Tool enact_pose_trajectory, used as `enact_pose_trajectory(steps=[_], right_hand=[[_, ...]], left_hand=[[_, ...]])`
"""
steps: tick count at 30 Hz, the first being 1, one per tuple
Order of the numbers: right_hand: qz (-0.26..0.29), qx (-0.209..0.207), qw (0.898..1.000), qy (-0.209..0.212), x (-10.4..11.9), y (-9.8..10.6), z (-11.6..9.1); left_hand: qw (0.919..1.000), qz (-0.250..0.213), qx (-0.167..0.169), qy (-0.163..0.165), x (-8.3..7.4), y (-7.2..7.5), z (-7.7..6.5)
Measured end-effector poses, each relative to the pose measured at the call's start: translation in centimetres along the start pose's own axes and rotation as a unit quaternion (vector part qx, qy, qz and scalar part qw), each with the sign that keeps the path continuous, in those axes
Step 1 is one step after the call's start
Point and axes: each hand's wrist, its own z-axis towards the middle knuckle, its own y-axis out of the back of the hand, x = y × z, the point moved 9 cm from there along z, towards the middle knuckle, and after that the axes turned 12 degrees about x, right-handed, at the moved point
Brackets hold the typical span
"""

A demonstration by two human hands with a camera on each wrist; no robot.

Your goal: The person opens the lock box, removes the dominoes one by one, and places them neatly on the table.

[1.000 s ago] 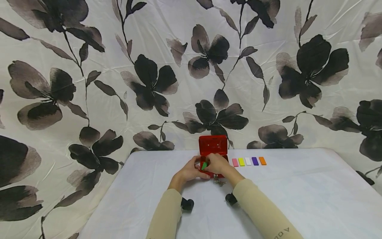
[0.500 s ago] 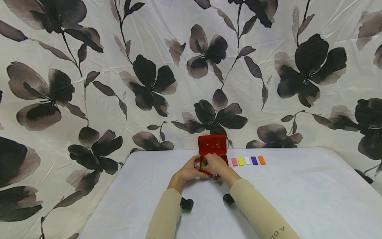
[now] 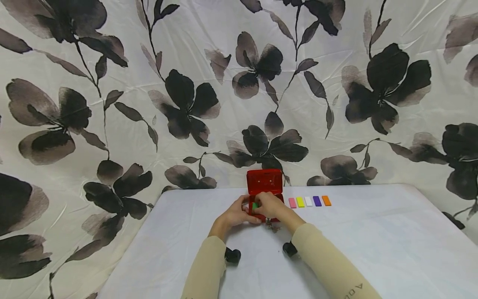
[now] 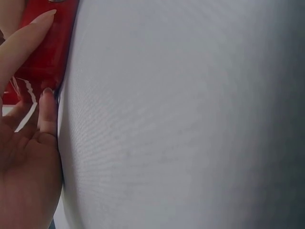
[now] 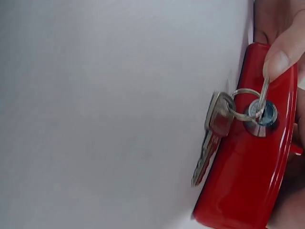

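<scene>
A small red lock box (image 3: 264, 181) stands open at the table's far side, its lid raised. My left hand (image 3: 235, 213) grips its left side; in the left wrist view the thumb (image 4: 33, 40) lies on the front wall while the other fingers are around the corner. My right hand (image 3: 274, 206) reaches into the box from above and pinches a small green block (image 3: 255, 205), whose lower part is hidden. One key sits in the front lock, and a second key (image 5: 219, 117) hangs from its ring (image 5: 243, 90).
Right of the box lies a row of small flat blocks: pink (image 3: 292, 202), yellow (image 3: 300, 202), white (image 3: 308, 202), purple (image 3: 317, 201) and orange (image 3: 326, 200). A white cloth (image 3: 358, 249) covers the table. Behind it hangs a floral curtain (image 3: 209, 37).
The green block stood tilted and more exposed a second ago; it now sits lower in the box, with my right fingers over it. My left hand keeps its place on the box.
</scene>
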Motion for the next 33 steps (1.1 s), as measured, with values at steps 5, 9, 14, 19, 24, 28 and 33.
enact_pose_trajectory(steps=[5, 9, 14, 19, 24, 28, 33], right_hand=[[0.032, -0.001, 0.999, 0.017, -0.1, 0.4, -0.5], [0.046, -0.015, 0.999, 0.025, -0.2, 0.9, -1.1], [0.052, -0.027, 0.998, 0.033, -0.4, 1.6, -2.1], [0.05, -0.025, 0.998, 0.033, -0.6, 2.2, -2.9], [0.049, -0.027, 0.998, 0.017, -0.8, 3.0, -4.1], [0.038, -0.033, 0.998, 0.032, -1.1, 3.7, -5.0], [0.029, -0.039, 0.998, 0.029, -1.9, 4.3, -5.8]], left_hand=[[0.9999, 0.007, -0.009, 0.01, 0.0, 0.0, 0.0], [0.9999, 0.008, -0.011, 0.007, 0.1, -0.1, 0.1], [1.0, 0.002, -0.006, 0.007, 0.3, -0.1, 0.3], [0.9999, 0.006, -0.008, 0.007, 0.3, 0.1, 0.3], [0.9999, 0.004, -0.011, 0.008, 0.4, 0.1, 0.3], [0.9999, -0.002, -0.011, 0.002, 0.3, 0.1, 0.2], [0.9999, -0.005, -0.015, 0.002, 0.4, 0.1, 0.3]])
